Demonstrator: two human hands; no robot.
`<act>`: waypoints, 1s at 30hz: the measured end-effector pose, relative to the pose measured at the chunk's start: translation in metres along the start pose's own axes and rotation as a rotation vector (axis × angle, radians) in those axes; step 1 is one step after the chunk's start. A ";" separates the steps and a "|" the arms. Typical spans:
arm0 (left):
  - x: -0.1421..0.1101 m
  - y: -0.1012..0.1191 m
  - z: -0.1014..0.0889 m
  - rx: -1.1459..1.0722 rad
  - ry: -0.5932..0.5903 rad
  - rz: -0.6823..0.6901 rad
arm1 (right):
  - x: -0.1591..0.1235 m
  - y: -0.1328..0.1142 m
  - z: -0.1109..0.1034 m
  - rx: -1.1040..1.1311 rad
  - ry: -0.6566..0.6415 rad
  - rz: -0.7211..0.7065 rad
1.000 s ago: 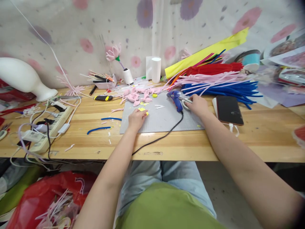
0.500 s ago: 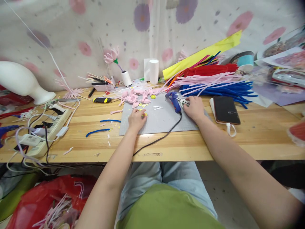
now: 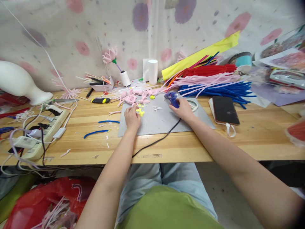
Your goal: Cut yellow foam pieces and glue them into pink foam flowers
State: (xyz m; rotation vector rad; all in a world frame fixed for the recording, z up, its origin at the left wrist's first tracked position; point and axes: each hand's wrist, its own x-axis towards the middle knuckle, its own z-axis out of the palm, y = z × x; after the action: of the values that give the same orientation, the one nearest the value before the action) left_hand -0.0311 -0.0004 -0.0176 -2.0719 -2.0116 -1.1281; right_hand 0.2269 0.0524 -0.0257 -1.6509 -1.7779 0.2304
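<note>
My right hand is closed round the blue glue gun, whose black cord trails to the table's front edge. Beside that hand on the grey mat lie pale looped handles, apparently of scissors, partly hidden. My left hand rests over the mat's left side, fingers bent but apart, their tips close to pink fuzzy petals. Whether they touch a petal is unclear. Just right of the fingers sit small yellow cut pieces. White strips lie mid-mat.
Bundles of blue pipe cleaners and pink ones are stacked at the back right, near a phone. On the left are a power strip, a utility knife and blue stem pieces. A pink flower stands behind.
My right hand has let go of the scissors-like tool and moved left onto the glue gun. My left hand has shifted slightly left and back, off the yellow piece, towards the petals.
</note>
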 end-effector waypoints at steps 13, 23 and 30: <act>-0.001 0.004 -0.002 0.051 -0.207 0.008 | 0.012 -0.007 0.008 0.194 0.033 0.254; -0.003 -0.011 -0.014 0.032 -0.088 -0.133 | 0.011 0.007 0.008 0.301 0.087 0.181; 0.000 -0.016 -0.014 0.078 -0.059 -0.192 | 0.010 0.012 0.005 0.363 -0.009 0.167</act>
State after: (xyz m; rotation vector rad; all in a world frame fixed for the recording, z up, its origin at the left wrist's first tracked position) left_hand -0.0518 -0.0047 -0.0139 -1.9311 -2.2845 -1.0059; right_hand 0.2343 0.0657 -0.0322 -1.5317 -1.4989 0.6003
